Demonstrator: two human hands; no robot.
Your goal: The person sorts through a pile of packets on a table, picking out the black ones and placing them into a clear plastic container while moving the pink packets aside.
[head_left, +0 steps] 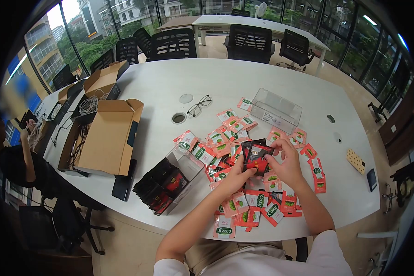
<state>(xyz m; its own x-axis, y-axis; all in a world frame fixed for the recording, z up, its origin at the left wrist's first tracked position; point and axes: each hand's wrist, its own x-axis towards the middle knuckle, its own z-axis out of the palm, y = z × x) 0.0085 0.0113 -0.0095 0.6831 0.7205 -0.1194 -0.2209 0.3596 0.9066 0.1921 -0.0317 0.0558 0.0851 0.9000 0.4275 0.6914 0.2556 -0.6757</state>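
Black-and-red sachets (258, 158) are held in front of me as a small stack. My left hand (237, 175) grips them from the left, thumb on the front. On the other side, my right hand (286, 164) has its fingers on their right and upper edges. Beneath and around both hands lie many pink-and-white Cozy sachets (224, 225), loosely scattered. Left of them, a clear plastic box (192, 166) contains a row of black-and-red sachets (158, 191). Another clear box (276, 110) lies beyond the pile.
Eyeglasses (199, 106) lie near a round table hole (179, 118). Open cardboard boxes (106, 138) with cables stand at left, beside a dark flat device (124, 181). At right are a phone (371, 179) and a yellow dotted case (356, 161). Another person (20, 161) is at far left.
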